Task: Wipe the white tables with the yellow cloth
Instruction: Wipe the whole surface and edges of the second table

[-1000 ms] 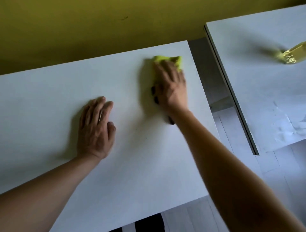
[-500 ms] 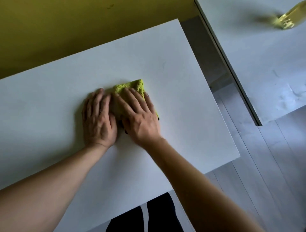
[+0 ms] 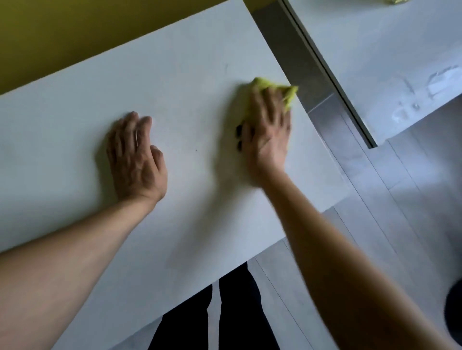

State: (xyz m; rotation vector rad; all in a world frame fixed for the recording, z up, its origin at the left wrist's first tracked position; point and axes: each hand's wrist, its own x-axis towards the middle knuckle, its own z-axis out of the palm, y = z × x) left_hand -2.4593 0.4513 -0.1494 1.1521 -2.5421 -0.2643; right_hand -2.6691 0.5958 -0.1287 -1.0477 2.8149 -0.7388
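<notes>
My right hand [image 3: 268, 132] presses the yellow cloth [image 3: 287, 93] flat onto the near white table [image 3: 175, 87], close to its right edge. Only the cloth's far corners show past my fingers; the hand is motion-blurred. My left hand [image 3: 136, 160] lies flat on the same table to the left, fingers together, palm down, holding nothing. A second white table [image 3: 370, 50] stands to the upper right, with faint smears on its top.
A yellow-green wall [image 3: 75, 32] runs behind the near table. A grey gap [image 3: 300, 50] separates the two tables. Pale floorboards [image 3: 400, 212] lie to the right. My dark-trousered legs [image 3: 225, 312] show below the table's front edge. A yellowish object [image 3: 395, 2] sits at the top edge.
My right hand has swept the cloth from beside my left hand out to the table's right edge. The left hand stayed flat in place. The view tilted further down.
</notes>
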